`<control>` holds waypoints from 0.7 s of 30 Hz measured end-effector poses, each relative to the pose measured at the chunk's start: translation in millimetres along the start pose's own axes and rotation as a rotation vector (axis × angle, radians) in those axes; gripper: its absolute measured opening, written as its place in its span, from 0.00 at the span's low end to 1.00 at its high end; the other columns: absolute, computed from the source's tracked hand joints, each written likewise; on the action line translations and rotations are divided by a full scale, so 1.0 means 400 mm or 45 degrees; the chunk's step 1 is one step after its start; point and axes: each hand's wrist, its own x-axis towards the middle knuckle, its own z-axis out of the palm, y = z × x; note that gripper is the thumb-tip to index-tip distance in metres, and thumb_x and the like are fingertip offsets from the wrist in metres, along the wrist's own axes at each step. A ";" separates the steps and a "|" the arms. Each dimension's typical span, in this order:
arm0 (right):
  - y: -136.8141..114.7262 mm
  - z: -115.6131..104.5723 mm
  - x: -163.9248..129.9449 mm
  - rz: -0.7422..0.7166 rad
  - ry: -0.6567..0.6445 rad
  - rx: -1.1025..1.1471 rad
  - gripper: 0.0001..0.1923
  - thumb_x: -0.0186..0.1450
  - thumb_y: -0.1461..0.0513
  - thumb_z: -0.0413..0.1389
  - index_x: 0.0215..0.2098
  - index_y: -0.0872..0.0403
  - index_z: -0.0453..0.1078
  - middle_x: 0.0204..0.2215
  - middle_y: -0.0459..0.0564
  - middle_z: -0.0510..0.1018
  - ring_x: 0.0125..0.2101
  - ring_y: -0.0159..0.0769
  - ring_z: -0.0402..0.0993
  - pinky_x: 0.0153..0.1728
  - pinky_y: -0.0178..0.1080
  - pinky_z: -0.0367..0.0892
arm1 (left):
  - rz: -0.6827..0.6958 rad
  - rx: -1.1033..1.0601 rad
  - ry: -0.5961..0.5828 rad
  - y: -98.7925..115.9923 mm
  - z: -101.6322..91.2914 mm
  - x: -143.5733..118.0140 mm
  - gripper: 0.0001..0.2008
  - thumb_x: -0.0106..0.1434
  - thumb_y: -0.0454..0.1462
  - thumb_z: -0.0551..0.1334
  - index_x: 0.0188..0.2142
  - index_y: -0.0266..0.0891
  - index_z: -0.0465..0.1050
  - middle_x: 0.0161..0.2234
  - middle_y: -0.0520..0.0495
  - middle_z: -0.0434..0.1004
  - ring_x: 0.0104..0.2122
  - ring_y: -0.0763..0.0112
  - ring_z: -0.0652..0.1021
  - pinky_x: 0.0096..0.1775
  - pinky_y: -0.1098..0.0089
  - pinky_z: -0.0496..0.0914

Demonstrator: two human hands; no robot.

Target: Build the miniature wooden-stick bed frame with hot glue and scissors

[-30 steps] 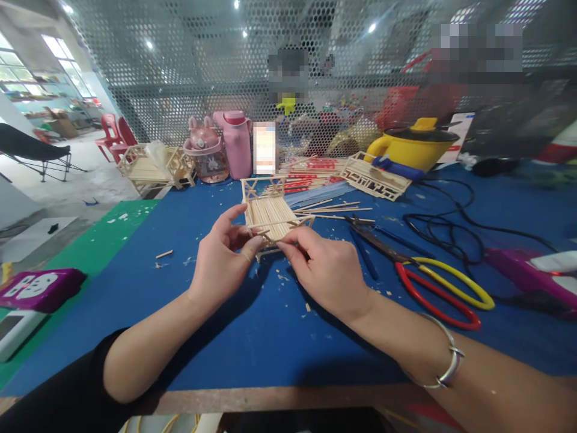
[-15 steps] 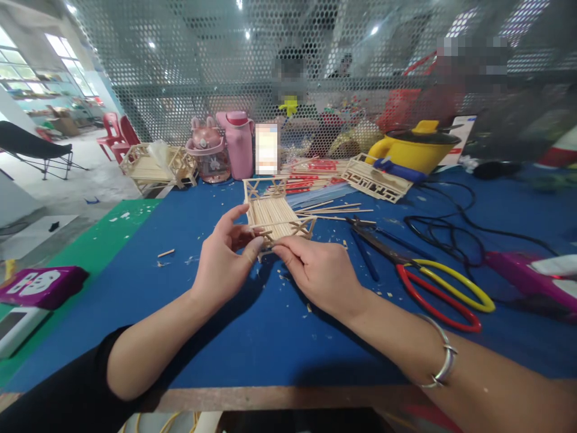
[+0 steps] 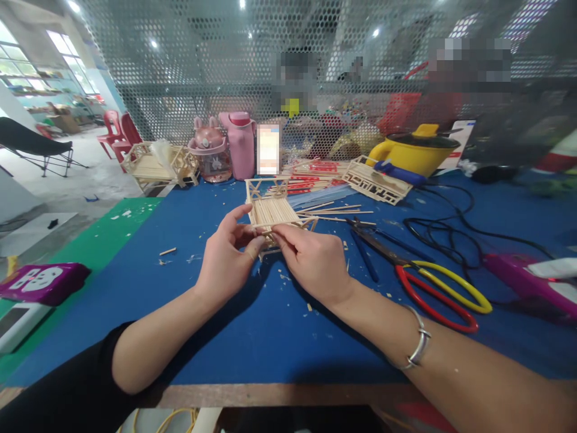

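A small model bed of pale wooden sticks point(image 3: 273, 210) rests on the blue tabletop, with a slatted deck and crossed sticks in its end frames. My left hand point(image 3: 229, 243) is closed on its near left corner, thumb and fingertips pinching the frame. My right hand point(image 3: 315, 255) pinches at the middle of the near end frame, its fingertips beside those of the left. The fingers cover part of that near frame, so any small stick between them is hidden.
Scissors point(image 3: 433, 288) with red and yellow handles lie at right, near black cables point(image 3: 442, 222). Loose sticks point(image 3: 338, 210) lie behind my right hand. Along the back stand a pink bottle point(image 3: 242, 147), a yellow pot point(image 3: 415, 156) and another stick model point(image 3: 157, 165). A mesh screen point(image 3: 180, 60) rises behind.
My right hand has shifted slightly up and left, its fingertips rising from the lower edge of the near frame to its upper bar. The left hand keeps its hold.
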 end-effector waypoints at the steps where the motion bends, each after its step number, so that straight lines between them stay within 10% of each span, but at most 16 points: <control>1: 0.001 0.003 0.000 -0.003 0.012 -0.001 0.11 0.67 0.61 0.49 0.38 0.51 0.75 0.30 0.44 0.83 0.27 0.29 0.77 0.25 0.32 0.56 | 0.002 -0.005 0.002 -0.002 0.000 0.000 0.28 0.53 0.33 0.64 0.54 0.39 0.62 0.32 0.51 0.76 0.33 0.74 0.77 0.40 0.70 0.71; 21: 0.015 0.000 -0.001 -0.244 0.049 -0.128 0.14 0.69 0.61 0.46 0.39 0.53 0.75 0.26 0.45 0.80 0.25 0.30 0.72 0.26 0.35 0.54 | 0.049 -0.026 0.013 -0.007 0.000 0.003 0.28 0.55 0.32 0.64 0.55 0.40 0.60 0.33 0.52 0.74 0.36 0.73 0.79 0.42 0.70 0.73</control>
